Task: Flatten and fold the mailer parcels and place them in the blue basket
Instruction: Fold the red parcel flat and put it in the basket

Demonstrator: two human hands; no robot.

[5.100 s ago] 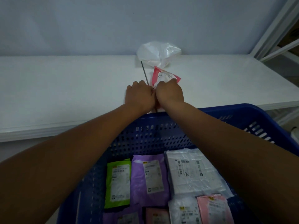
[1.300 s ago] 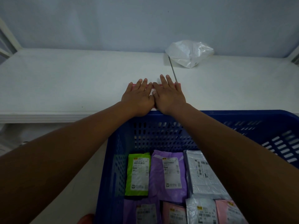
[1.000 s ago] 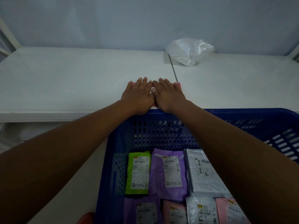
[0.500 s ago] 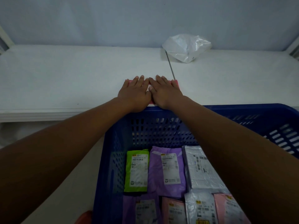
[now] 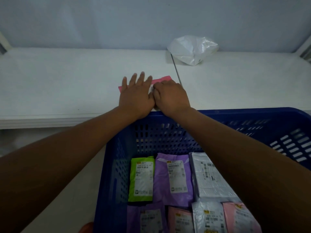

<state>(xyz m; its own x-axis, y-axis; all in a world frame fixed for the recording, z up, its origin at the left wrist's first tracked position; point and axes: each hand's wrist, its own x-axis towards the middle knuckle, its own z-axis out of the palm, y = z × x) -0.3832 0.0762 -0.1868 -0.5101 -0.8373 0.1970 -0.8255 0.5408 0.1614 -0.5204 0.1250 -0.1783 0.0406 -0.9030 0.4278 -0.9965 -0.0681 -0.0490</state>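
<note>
A pink mailer (image 5: 161, 80) lies flat on the white table (image 5: 58, 84), just beyond the basket's far rim, and my hands hide most of it. My left hand (image 5: 136, 95) presses flat on its left part with fingers spread. My right hand (image 5: 170, 96) rests on its right part, fingers curled in and pinching the mailer near the middle, where a bit of white shows. The blue basket (image 5: 235, 112) stands in front of me. It holds several folded mailers, among them a green one (image 5: 142, 177), a purple one (image 5: 173, 179) and a white one (image 5: 207, 177).
A crumpled white plastic bag (image 5: 193, 49) sits at the back of the table against the wall. A thin dark seam (image 5: 176, 71) runs across the tabletop right of my hands. White shelf frame posts show at the far left and right edges.
Half a second ago both hands lay flat side by side on the mailer. Now my left hand has spread a little to the left and my right fingers have curled in.
</note>
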